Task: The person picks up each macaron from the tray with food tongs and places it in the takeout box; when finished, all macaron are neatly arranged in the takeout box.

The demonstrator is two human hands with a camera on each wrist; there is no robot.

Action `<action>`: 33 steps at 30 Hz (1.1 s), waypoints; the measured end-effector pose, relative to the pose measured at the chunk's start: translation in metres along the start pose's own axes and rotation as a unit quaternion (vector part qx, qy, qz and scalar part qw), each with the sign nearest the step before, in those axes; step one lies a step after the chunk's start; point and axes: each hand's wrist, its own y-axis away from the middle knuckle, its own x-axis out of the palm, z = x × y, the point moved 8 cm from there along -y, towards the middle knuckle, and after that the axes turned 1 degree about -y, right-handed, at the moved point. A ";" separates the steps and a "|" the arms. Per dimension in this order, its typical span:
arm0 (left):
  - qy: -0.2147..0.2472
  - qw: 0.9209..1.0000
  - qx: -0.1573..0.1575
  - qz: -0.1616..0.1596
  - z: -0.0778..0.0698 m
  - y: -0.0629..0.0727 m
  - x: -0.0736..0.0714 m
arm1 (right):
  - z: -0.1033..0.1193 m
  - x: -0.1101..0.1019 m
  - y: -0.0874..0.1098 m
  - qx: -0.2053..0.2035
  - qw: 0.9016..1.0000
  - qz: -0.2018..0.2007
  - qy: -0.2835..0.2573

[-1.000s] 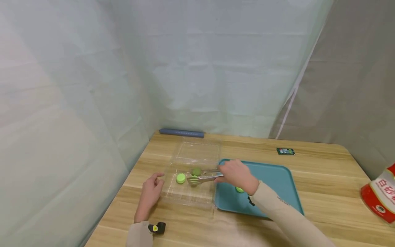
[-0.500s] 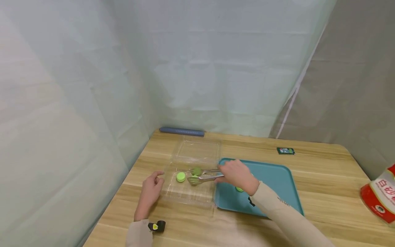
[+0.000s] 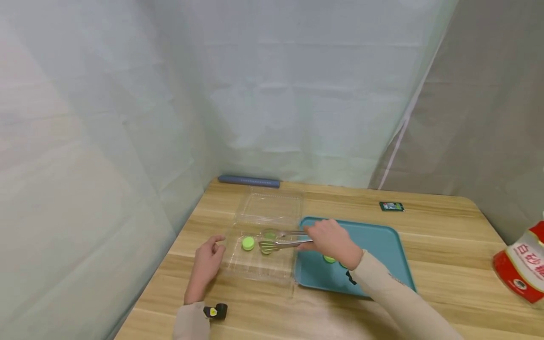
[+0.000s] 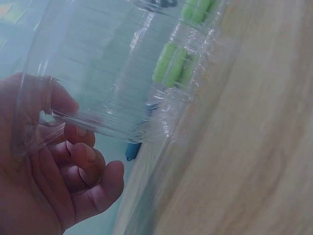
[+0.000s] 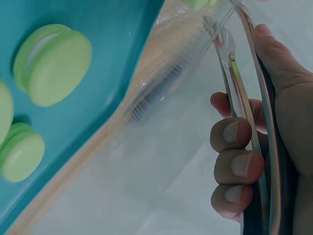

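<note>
A clear plastic clamshell box [image 3: 255, 273] lies opened on the table. My left hand [image 3: 208, 259] pinches its left edge; in the left wrist view the thumb lies against the clear wall [image 4: 98, 105] with the fingers curled below. One green macaron [image 3: 248, 243] sits at the left inside. My right hand [image 3: 333, 241] grips metal tongs [image 3: 290, 244], whose two slotted ends stand apart over more green macarons in the box. In the right wrist view, fingers and thumb wrap the tongs' arms [image 5: 274, 147]. Several green macarons [image 5: 61, 66] rest on the blue tray [image 3: 374, 241].
The tray stands right of the box, partly under my right forearm. A red-and-white bag [image 3: 524, 264] is at the far right. A small green card-like item [image 3: 392, 206] lies behind the tray, and a long blue object [image 3: 249, 181] lies along the back edge.
My right hand and the tongs have shifted slightly right, and more of a macaron on the tray shows beside the wrist. The left hand keeps its place at the box.
</note>
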 end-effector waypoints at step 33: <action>-0.011 1.000 -0.008 0.012 0.006 -0.003 0.002 | -0.052 -0.039 0.073 0.094 0.995 -0.019 0.014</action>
